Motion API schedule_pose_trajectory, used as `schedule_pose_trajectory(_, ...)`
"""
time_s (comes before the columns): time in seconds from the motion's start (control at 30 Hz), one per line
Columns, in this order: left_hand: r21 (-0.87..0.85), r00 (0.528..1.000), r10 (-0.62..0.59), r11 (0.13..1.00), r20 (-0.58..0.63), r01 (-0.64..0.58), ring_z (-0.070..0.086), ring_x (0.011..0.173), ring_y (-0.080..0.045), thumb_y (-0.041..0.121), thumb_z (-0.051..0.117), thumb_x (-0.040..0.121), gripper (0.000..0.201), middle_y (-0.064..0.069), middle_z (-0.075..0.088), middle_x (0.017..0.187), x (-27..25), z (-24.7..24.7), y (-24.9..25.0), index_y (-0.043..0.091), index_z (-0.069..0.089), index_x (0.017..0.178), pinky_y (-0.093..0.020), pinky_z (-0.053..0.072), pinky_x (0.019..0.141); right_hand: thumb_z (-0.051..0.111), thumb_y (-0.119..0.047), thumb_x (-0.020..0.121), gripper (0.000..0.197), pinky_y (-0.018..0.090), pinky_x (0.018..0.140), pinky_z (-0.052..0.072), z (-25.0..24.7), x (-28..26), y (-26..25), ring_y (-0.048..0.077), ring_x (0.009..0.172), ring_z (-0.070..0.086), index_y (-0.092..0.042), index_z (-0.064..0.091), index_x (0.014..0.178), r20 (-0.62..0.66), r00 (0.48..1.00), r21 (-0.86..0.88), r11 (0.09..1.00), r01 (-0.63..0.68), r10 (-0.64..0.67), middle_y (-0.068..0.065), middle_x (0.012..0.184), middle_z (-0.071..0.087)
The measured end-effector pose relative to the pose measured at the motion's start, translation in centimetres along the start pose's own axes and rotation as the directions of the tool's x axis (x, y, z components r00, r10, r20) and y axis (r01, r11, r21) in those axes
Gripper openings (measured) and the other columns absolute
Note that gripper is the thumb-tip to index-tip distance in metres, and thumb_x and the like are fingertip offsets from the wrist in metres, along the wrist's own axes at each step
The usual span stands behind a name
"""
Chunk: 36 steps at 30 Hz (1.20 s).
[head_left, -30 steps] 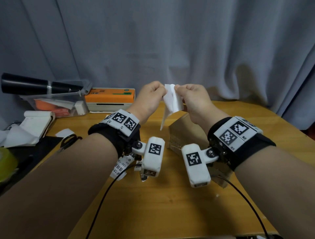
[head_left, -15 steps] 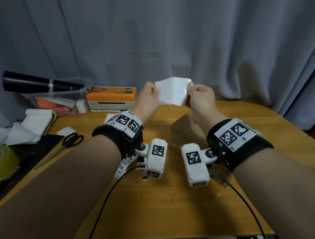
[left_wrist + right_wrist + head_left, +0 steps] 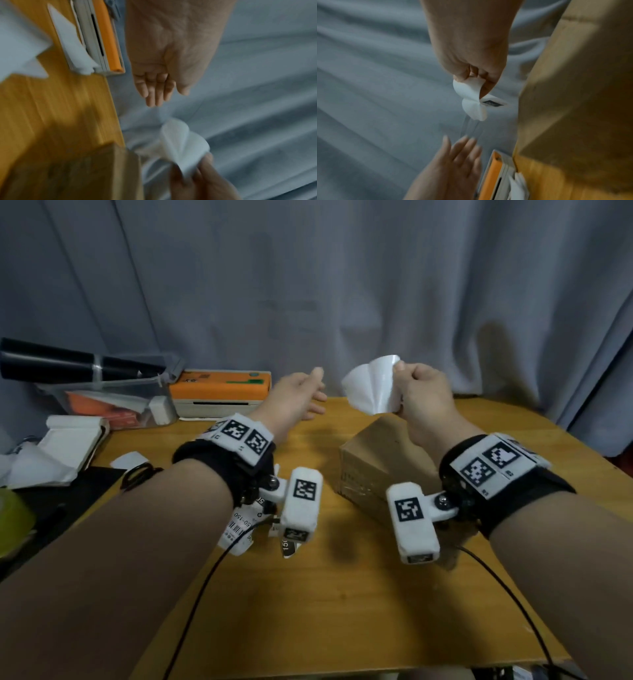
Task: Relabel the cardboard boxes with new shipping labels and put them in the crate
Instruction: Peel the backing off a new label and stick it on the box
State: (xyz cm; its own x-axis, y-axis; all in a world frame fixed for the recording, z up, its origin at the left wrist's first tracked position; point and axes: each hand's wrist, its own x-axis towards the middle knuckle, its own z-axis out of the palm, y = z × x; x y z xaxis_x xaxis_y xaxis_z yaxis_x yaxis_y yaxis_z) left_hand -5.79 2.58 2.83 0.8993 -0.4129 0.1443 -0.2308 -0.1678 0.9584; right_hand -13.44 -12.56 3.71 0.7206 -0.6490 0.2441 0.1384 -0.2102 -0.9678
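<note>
Above the far end of the cardboard box (image 3: 376, 460), the right hand (image 3: 423, 395) pinches one edge of a curled white shipping label (image 3: 373, 386) between thumb and fingers, so the sheet hangs free toward the left hand (image 3: 294, 402). That hand is wide, fingers straight and spread, holding nothing, just beside the label's loose edge without touching it. The step in hand appears to be preparing the label for the box directly beneath the right wrist. To do it well, take the free edge with the left hand, draw the sheet flat and taut, keep the adhesive face away from the fingers and from itself, lower one edge onto the box first, then press across toward the opposite edge to avoid creases. The curl is the main risk, since the sheet could fold onto itself. Several points cannot be confirmed: whether the backing is fully off; which face is adhesive; the print, seen only as a dark patch in the right wrist view. Both wrist views are blurred. The wrists hide the box's near face, and no crate is in view. Beyond the left hand's fingers sits an orange label printer (image 3: 219, 392).
</note>
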Motion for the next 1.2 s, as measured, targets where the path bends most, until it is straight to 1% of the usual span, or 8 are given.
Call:
schedule_pose_trajectory(0.13,-0.068,0.991,-0.076,0.994,0.109,0.083,0.066,0.089,-0.011,0.060,0.047,0.088,0.049,0.001,0.069,0.098,-0.4,2.4,0.8,0.016,0.063,0.104,-0.025,0.053,0.077,0.051,-0.023,0.096,0.026,0.037,0.071,0.050,1.9,-0.7,-0.2,0.018,0.073,0.055,-0.017,0.055,0.071,0.058,0.998,0.043,0.999,-0.021,0.018,0.004,0.074,0.060)
schedule_pose_trajectory(0.23,-0.177,1.000,0.005,0.984,0.026,0.000,0.061,0.061,-0.001,0.037,0.058,0.091,0.027,-0.001,0.063,0.079,-0.5,2.7,0.8,0.010,0.061,0.093,-0.015,0.046,0.053,0.050,-0.022,0.097,0.026,0.035,0.071,0.050,2.3,-1.0,-0.4,0.017,0.072,0.056,-0.016,0.054,0.072,0.059,0.998,0.080,0.996,-0.039,0.035,0.003,0.075,0.061)
schedule_pose_trajectory(0.33,-0.297,0.999,0.045,0.954,0.001,-0.042,0.062,0.065,-0.007,0.023,0.055,0.094,0.016,-0.002,0.063,0.082,-0.5,2.2,0.8,0.008,0.058,0.100,-0.017,0.049,0.051,0.049,-0.024,0.097,0.026,0.042,0.078,0.054,2.2,-1.0,-0.5,0.021,0.077,0.058,-0.014,0.054,0.074,0.039,0.996,0.107,0.991,-0.079,0.075,0.009,0.081,0.062)
schedule_pose_trajectory(0.57,-0.134,0.988,0.138,0.980,-0.068,-0.146,0.058,0.067,-0.010,0.022,0.046,0.099,0.019,-0.003,0.059,0.083,-0.6,1.3,0.7,0.005,0.053,0.104,-0.013,0.044,0.046,0.046,-0.026,0.099,0.036,0.020,0.053,0.037,1.8,-1.4,-1.2,0.007,0.052,0.042,-0.016,0.045,0.064,0.000,0.998,0.041,0.997,-0.063,0.063,-0.004,0.058,0.045)
schedule_pose_trajectory(0.77,0.019,0.987,0.109,0.994,-0.118,-0.108,0.055,0.068,-0.017,0.030,0.049,0.096,0.026,-0.006,0.060,0.085,0.0,-0.4,-0.5,0.005,0.056,0.099,-0.027,0.041,0.059,0.044,-0.025,0.099,0.042,0.021,0.051,0.035,1.0,-0.6,-1.2,0.012,0.054,0.033,-0.014,0.037,0.059,-0.038,0.987,0.025,0.988,-0.155,0.156,0.000,0.060,0.034)
schedule_pose_trajectory(0.97,0.252,0.981,0.063,0.968,-0.182,-0.015,0.052,0.081,-0.027,0.034,0.049,0.095,0.036,-0.011,0.056,0.092,0.0,-2.9,-2.8,-0.001,0.052,0.103,-0.032,0.038,0.063,0.043,-0.021,0.099,0.033,0.030,0.076,0.041,-0.2,-0.3,-1.3,0.009,0.057,0.040,-0.020,0.039,0.066,-0.021,0.978,0.087,0.975,-0.204,0.207,-0.003,0.068,0.041)
schedule_pose_trajectory(1.07,0.375,0.977,0.027,0.925,-0.213,0.057,0.053,0.111,-0.038,0.030,0.045,0.097,0.045,-0.023,0.056,0.120,0.3,-4.0,-4.3,-0.006,0.048,0.125,-0.034,0.041,0.080,0.044,-0.021,0.098,0.032,0.031,0.077,0.042,-0.1,-0.3,-1.4,0.009,0.058,0.042,-0.020,0.039,0.066,-0.028,0.981,0.076,0.979,-0.189,0.191,-0.004,0.068,0.042)
schedule_pose_trajectory(1.2,0.429,0.964,0.003,0.896,-0.265,0.115,0.050,0.115,-0.039,0.027,0.045,0.098,0.038,-0.023,0.055,0.117,0.1,-4.4,-4.5,-0.006,0.050,0.117,-0.033,0.036,0.084,0.042,-0.020,0.099,0.031,0.033,0.079,0.043,0.5,-0.5,-1.1,0.010,0.060,0.043,-0.020,0.040,0.068,-0.002,0.979,0.124,0.971,-0.204,0.206,-0.003,0.070,0.043)
